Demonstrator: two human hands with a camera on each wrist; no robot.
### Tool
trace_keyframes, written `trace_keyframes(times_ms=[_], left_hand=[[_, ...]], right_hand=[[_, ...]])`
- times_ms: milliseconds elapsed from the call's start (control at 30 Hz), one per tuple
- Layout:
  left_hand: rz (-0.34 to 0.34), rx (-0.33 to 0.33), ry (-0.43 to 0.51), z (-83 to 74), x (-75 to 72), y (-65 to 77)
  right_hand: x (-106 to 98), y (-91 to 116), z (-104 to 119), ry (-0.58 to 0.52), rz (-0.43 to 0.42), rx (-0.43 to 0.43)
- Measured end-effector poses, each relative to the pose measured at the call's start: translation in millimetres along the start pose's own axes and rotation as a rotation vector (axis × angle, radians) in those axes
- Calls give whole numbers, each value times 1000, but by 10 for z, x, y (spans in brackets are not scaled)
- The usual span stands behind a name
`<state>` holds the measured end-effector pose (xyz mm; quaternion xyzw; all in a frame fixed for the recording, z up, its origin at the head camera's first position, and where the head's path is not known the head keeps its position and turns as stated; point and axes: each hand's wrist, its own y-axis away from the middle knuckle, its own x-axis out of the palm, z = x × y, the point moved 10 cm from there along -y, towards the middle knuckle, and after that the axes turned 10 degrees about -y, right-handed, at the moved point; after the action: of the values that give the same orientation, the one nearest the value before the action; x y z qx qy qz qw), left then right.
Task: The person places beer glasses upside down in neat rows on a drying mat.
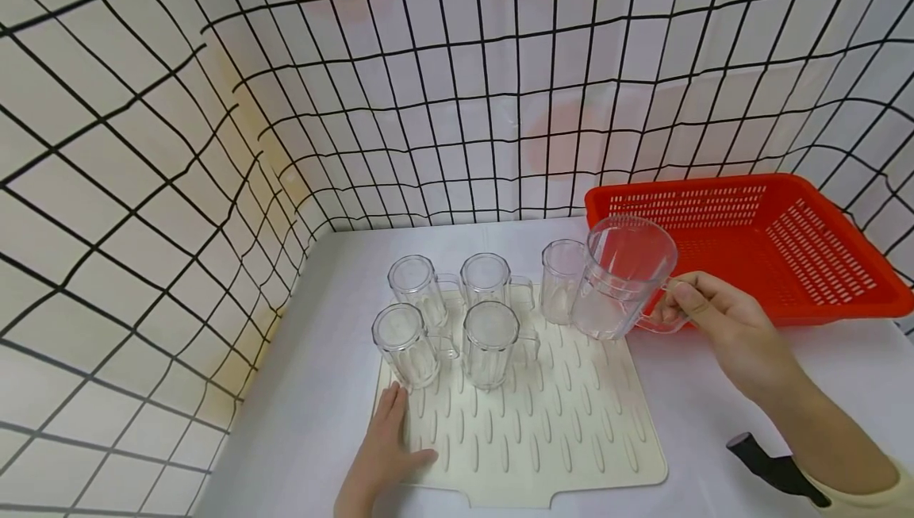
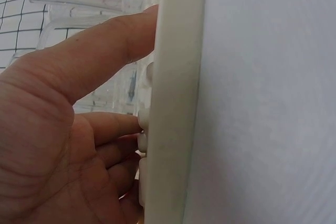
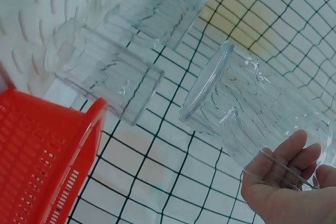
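Note:
My right hand grips the handle of a clear pitcher, whose wide rim faces up. The pitcher is over the right back part of a cream drying mat; I cannot tell whether its base touches. In the right wrist view, my fingers curl round the handle of the pitcher. On the mat stand several clear mugs, and one clear glass vessel sits just left of the pitcher. My left hand rests with extended fingers on the mat's front left edge, near a clear mug.
A red perforated basket stands at the back right, behind my right hand. Black wire grid walls off the back and left of the white table. A black strap hangs by my right wrist.

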<state>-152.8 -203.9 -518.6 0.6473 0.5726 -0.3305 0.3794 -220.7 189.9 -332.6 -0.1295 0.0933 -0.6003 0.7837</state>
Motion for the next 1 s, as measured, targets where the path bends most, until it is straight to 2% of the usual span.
trace_keyframes(times_ms=[333,467,633,800,1000], left_hand=[[12,-11,23,19,0,2],[15,-18,19,39,0,-6],[4,3,40,-3,-37,-7],[-19,-3,22,-38,-119,19],[-15,-27,3,-137,-338,135]], right_hand=[[272,-28,6,71,117,14],[340,-42,7,51,162,15],[366,-46,19,28,179,-3],[372,-42,6,59,171,-10],[370,-43,2,70,163,-12]])
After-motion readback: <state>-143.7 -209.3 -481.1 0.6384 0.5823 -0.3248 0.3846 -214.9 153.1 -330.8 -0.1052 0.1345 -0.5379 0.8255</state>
